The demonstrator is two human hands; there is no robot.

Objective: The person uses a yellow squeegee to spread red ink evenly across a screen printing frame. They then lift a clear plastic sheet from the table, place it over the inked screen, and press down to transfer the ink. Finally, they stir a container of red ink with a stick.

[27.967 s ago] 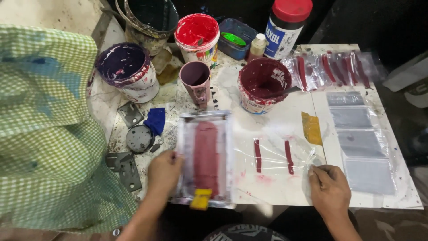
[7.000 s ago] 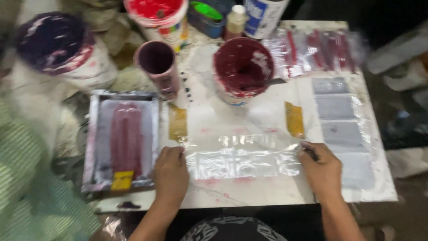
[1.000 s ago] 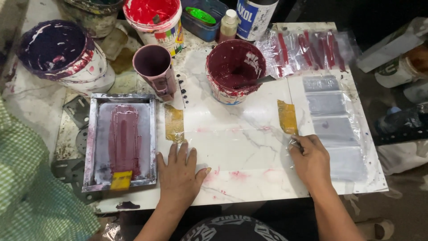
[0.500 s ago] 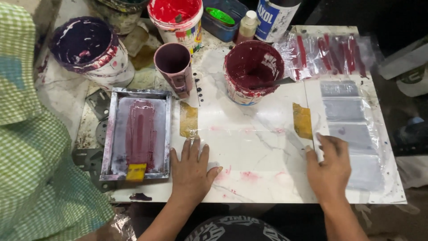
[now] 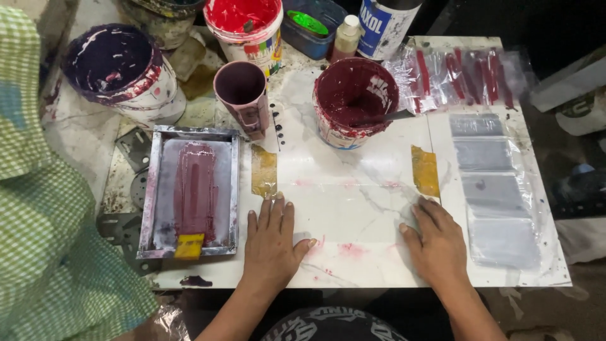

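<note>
Both my hands lie flat and empty on the white marble counter [image 5: 353, 208], fingers spread, grasping nothing. My left hand [image 5: 273, 243] rests just below a strip of yellowed tape [image 5: 264, 170], fingertips touching its lower end; my right hand [image 5: 435, 243] sits just under a second tape strip [image 5: 425, 170]. Each strip runs lengthwise away from me. The metal-framed printing screen [image 5: 191, 191] lies beside my left hand.
</note>
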